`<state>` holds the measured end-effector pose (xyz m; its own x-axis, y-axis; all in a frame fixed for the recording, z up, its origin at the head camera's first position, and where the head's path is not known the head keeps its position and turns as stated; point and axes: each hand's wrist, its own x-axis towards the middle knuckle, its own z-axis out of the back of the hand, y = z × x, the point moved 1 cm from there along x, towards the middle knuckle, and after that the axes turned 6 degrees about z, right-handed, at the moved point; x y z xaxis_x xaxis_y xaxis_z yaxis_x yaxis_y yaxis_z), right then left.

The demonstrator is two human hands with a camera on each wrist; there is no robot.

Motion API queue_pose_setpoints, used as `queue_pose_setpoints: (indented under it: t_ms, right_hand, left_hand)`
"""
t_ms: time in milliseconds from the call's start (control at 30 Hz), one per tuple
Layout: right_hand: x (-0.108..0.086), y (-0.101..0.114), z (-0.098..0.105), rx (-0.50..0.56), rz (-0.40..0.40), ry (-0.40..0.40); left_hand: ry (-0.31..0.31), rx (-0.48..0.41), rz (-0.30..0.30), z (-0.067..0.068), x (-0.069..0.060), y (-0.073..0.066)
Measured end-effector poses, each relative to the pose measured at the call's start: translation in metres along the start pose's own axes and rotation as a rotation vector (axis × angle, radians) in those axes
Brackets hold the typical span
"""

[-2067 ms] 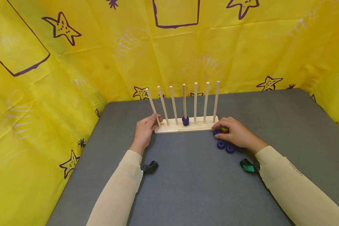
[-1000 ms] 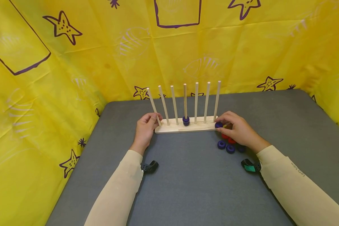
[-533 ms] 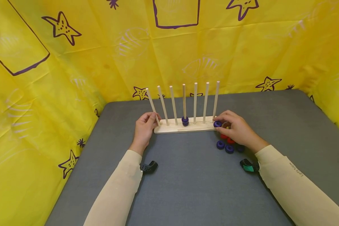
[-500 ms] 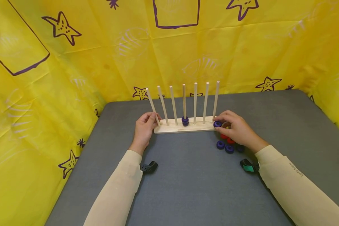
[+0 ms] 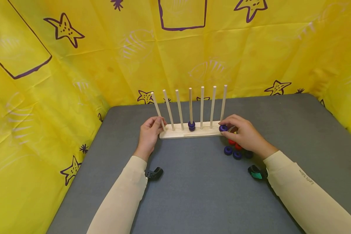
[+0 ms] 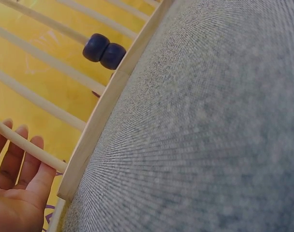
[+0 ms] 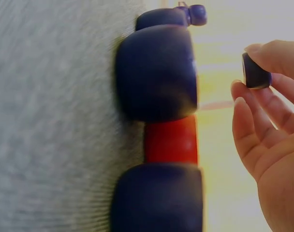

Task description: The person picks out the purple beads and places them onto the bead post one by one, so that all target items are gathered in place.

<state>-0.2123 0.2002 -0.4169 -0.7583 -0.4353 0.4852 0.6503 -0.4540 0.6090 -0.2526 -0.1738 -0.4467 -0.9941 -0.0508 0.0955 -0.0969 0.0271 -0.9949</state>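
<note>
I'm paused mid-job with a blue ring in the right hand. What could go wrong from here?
The right hand pinches the blue ring between thumb and fingers, so it might slip out. Loose blue rings and red rings lie near that hand and could get nudged. The left hand is at the leftmost peg, so a jerk there might shift the wooden base.

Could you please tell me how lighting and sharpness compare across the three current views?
Head view: fairly even light, with the peg rack clear enough to count its pegs; left wrist view: the table looks soft and grainy; right wrist view: bright, washed-out glare behind the right hand, and soft edges on the large near blue ring.
</note>
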Motion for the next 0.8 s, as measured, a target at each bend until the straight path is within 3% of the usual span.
queue_pose_setpoints:
  t_ms: [400, 800]
  right_hand:
    - [0.005, 0.015, 0.004, -0.029, 0.007, 0.007]
    - [0.01, 0.031, 0.009, -0.033, 0.077, -0.022]
  left_hand:
    - [-0.002, -0.007, 0.034, -0.001, 0.0, -0.001]
    - [-0.005, -0.047, 0.049, -0.002, 0.001, -0.002]
